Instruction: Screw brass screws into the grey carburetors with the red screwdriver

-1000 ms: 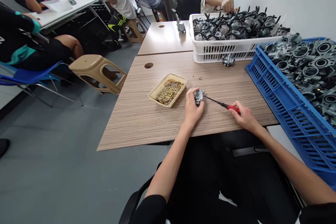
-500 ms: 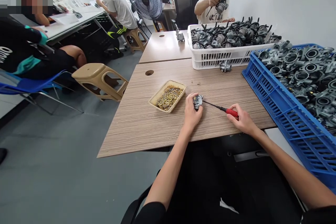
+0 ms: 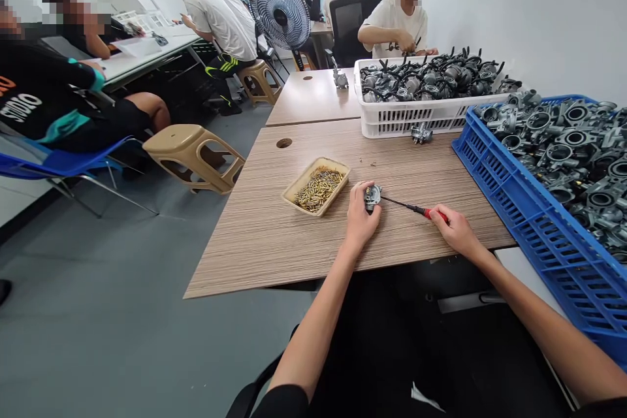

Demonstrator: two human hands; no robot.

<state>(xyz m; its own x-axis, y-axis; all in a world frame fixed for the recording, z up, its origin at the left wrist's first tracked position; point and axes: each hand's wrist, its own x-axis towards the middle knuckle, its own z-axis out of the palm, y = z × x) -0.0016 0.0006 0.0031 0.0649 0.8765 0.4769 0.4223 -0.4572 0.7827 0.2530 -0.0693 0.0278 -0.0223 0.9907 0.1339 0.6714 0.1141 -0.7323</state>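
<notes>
My left hand (image 3: 361, 215) is closed around a small grey metal carburetor part (image 3: 373, 196) on the wooden table (image 3: 255, 235). The red handle of a screwdriver (image 3: 416, 209) is gripped in my right hand (image 3: 453, 230); its dark shaft points left, and the tip is at the right side of the metal part. Left of my left hand lies a cream tray (image 3: 290, 198) holding many small brass pieces (image 3: 319, 189). A few tiny brass pieces (image 3: 373, 164) lie loose on the table behind the metal part.
A blue crate (image 3: 529, 196) full of metal bodies stands at the right. Behind, a white crate (image 3: 406, 119) holds carburetors, with one carburetor (image 3: 421, 134) in front of it. Across the table sits a person (image 3: 399, 29); a fan (image 3: 280, 11) stands farther back.
The whole view has shifted slightly, with the scene lower in the picture. My hands still hold the metal part and the screwdriver. The person across has lowered a hand toward the white crate.
</notes>
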